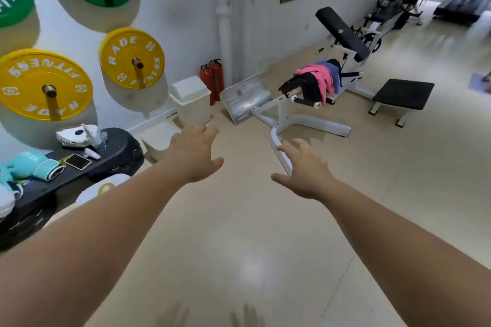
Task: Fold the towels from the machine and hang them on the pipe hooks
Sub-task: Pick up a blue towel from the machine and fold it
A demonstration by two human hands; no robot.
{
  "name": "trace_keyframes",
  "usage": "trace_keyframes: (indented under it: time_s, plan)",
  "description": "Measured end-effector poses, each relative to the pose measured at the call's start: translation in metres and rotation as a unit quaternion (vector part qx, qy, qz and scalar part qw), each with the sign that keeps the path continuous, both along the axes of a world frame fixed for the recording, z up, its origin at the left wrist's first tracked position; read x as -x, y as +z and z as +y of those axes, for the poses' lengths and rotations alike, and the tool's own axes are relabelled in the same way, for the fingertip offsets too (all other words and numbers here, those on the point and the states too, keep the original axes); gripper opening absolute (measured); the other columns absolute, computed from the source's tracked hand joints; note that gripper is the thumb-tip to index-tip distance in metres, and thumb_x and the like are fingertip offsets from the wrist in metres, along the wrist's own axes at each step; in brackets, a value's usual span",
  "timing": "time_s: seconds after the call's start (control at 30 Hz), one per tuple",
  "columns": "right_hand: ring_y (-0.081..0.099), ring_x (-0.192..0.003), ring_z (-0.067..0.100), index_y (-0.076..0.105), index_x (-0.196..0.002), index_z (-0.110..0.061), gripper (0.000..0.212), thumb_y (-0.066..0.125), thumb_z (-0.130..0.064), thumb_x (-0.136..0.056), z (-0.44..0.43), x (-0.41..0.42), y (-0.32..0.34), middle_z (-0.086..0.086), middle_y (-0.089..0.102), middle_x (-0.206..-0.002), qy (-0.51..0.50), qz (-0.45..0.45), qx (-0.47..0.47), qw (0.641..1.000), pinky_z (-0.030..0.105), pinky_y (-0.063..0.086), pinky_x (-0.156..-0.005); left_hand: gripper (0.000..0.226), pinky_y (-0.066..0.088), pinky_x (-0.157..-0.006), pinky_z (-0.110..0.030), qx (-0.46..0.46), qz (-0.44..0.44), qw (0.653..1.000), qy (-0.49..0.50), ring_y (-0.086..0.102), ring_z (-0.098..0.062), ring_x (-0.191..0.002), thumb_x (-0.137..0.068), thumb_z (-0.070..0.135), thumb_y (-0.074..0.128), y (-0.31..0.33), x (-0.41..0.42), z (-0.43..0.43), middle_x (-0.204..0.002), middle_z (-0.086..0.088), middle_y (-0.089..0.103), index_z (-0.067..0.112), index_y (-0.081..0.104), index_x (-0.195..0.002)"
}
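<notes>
A pink towel [317, 74] and a blue towel [332, 70] lie draped over the black pads of a white gym machine [313, 121] in the middle distance. A white vertical pipe [224, 24] runs up the wall corner to the left of the machine. Both my arms reach forward over the floor. My left hand [195, 152] and my right hand [303, 167] are empty with fingers spread, well short of the machine and the towels.
Yellow and green weight plates [131, 58] hang on the left wall. Below them a black bench [106, 151] carries a phone, teal gloves and small items. A white bin [190, 99], two red extinguishers [212, 78] and a leaning board stand by the corner.
</notes>
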State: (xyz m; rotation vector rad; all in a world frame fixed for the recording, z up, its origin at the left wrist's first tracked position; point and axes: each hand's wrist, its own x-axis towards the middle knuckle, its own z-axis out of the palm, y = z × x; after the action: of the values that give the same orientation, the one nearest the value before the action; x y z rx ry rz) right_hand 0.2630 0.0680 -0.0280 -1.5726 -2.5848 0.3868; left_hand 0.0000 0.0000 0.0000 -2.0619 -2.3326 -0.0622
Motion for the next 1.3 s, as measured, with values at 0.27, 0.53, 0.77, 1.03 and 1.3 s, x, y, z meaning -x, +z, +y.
trace_keyframes:
  time_s: [0.27,0.53,0.77,1.03,1.3]
  plan:
    - [0.027,-0.146,0.026,0.035,-0.149,-0.04,0.073,0.062,-0.06,-0.083,0.152,-0.009,-0.035,0.002,0.02,-0.16,-0.038,0.019,0.068,0.997,0.047,0.029,-0.113,0.072,0.044,-0.102,-0.044,0.04,0.004,0.999,-0.013,0.044,-0.028,-0.129,-0.087,0.061,0.055,-0.03,-0.005,0.158,-0.142,-0.001,0.047,0.029,0.035,-0.148]
    - [0.036,-0.139,0.024,0.04,-0.147,-0.036,0.067,0.064,-0.054,-0.087,0.344,-0.047,-0.045,-0.002,0.03,-0.154,-0.03,0.04,0.13,0.99,0.042,0.034,-0.112,0.069,0.045,-0.102,-0.046,0.085,0.029,0.996,-0.002,0.045,-0.03,-0.125,-0.086,0.061,0.056,-0.033,-0.029,0.344,-0.139,-0.004,0.047,0.028,0.038,-0.144]
    - [0.04,-0.135,0.022,0.044,-0.145,-0.033,0.065,0.065,-0.054,-0.086,0.481,-0.048,-0.073,-0.003,0.034,-0.15,-0.039,0.034,0.159,0.986,0.039,0.036,-0.109,0.072,0.042,-0.103,-0.044,0.116,-0.022,0.993,0.001,0.043,-0.032,-0.129,-0.087,0.061,0.057,-0.068,-0.031,0.485,-0.141,-0.005,0.046,0.027,0.036,-0.147]
    - [0.038,-0.139,0.025,0.047,-0.144,-0.03,0.066,0.068,-0.052,-0.085,0.64,-0.026,-0.107,0.0,0.032,-0.151,-0.095,0.009,0.189,0.977,0.039,0.037,-0.111,0.074,0.043,-0.106,-0.047,0.158,-0.09,0.983,-0.035,0.043,-0.033,-0.13,-0.086,0.059,0.059,-0.114,0.001,0.668,-0.145,-0.006,0.046,0.025,0.037,-0.148]
    - [0.047,-0.13,0.02,0.051,-0.14,-0.028,0.063,0.069,-0.051,-0.084,0.767,-0.014,-0.112,-0.001,0.035,-0.147,-0.132,0.04,0.224,0.965,0.036,0.044,-0.106,0.07,0.043,-0.105,-0.044,0.176,-0.145,0.971,-0.074,0.042,-0.032,-0.131,-0.088,0.054,0.062,-0.12,-0.001,0.829,-0.141,-0.006,0.046,0.025,0.039,-0.147]
